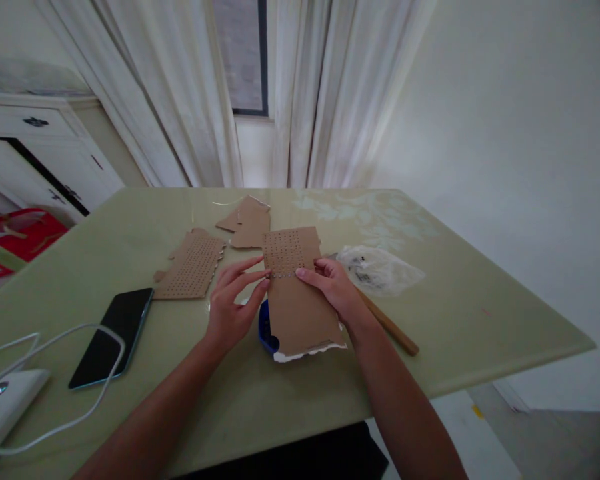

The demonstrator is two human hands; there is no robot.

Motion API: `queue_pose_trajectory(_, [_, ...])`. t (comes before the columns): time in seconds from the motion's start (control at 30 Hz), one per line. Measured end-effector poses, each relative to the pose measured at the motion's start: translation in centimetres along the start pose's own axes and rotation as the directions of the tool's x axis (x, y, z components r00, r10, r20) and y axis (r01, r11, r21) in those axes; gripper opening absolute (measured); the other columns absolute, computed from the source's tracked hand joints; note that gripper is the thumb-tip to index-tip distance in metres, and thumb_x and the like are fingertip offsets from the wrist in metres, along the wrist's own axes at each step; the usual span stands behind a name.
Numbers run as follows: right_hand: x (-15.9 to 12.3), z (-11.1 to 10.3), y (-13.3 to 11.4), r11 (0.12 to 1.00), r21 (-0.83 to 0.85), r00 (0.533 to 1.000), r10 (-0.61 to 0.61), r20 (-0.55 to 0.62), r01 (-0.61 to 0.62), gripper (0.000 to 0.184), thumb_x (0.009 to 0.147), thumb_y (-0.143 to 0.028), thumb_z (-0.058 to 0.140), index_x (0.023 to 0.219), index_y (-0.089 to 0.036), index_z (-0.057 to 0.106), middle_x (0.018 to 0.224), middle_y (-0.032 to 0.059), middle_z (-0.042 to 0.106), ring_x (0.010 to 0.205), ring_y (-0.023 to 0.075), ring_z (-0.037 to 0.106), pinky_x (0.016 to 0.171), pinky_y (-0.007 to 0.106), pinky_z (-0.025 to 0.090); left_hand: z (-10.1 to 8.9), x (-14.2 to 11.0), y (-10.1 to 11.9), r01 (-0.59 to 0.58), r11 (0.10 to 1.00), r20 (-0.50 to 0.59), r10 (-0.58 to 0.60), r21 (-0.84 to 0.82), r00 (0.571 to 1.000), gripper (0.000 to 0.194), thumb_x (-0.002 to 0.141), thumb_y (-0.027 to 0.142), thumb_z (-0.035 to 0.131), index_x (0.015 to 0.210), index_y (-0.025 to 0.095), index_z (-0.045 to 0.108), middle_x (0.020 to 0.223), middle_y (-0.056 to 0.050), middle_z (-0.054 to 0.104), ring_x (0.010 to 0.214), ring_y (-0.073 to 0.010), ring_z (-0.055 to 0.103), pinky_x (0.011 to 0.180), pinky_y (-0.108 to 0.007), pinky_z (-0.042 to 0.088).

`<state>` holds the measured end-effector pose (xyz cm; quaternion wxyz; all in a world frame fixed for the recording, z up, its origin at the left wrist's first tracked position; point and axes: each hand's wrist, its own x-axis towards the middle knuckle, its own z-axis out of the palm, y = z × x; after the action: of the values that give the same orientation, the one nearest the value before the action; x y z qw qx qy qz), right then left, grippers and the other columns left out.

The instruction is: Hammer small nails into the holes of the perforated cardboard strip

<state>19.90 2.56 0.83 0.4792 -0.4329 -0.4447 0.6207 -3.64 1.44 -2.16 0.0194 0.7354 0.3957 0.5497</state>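
Note:
A brown cardboard piece (305, 307) lies in front of me, its upper part dotted with rows of small holes. Across its middle runs a line of small shiny bits (283, 275), too small to name. My right hand (333, 283) grips the right edge, thumb on top by that line and fingers underneath. At the left edge, my left hand (235, 303) has thumb and index fingertips close together in a pinch; whatever they hold is too small to make out. Partly hidden under the cardboard is a blue container (266, 330) with dark contents.
Left lie another holed cardboard piece (193, 267) and a black-screened phone (115, 337) crossed by a white cable (97, 400). Torn cardboard (253, 227) is farther back. To the right are a clear plastic bag (385, 270) and a wooden handle (390, 325), on the pale green table (470, 320).

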Motion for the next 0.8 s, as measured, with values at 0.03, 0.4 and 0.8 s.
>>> queue_pose_trajectory(0.03, [-0.1,0.0,0.0,1.000,-0.015,1.000,-0.002,0.007,0.002,0.050,0.068,-0.055,0.102,0.096,-0.018,0.084,0.096,0.0094,0.085,0.076,0.0230,0.078,0.068,0.031,0.059,0.0,0.1,0.0,-0.023,1.000,-0.011,0.023,0.013,1.000,0.010,0.104,0.022,0.075,0.112,0.025,0.081,0.133,-0.008,0.081,0.124,-0.0255,0.074,0.107,-0.047,0.059])
queue_pose_trajectory(0.4, [-0.6,0.2,-0.1,0.987,-0.162,1.000,-0.014,0.027,0.018,0.050,0.072,-0.061,0.098,0.088,-0.018,0.080,0.091,0.0077,0.083,0.075,0.0227,0.074,0.065,0.030,0.055,-1.0,0.5,0.1,-0.305,0.948,0.072,0.300,0.086,0.951,0.018,0.100,0.009,0.076,0.111,0.023,0.072,0.130,-0.011,0.084,0.128,-0.0283,0.077,0.107,-0.048,0.058])
queue_pose_trajectory(0.8, [-2.0,1.0,-1.1,0.984,-0.177,0.999,0.004,0.037,0.002,0.050,0.073,-0.062,0.097,0.079,-0.019,0.071,0.079,0.0040,0.077,0.063,0.0176,0.065,0.056,0.027,0.046,-2.1,0.5,1.4,-0.354,0.933,0.038,0.352,0.069,0.935,0.014,0.105,0.011,0.067,0.106,0.025,0.065,0.125,-0.008,0.087,0.129,-0.0274,0.078,0.105,-0.048,0.053])
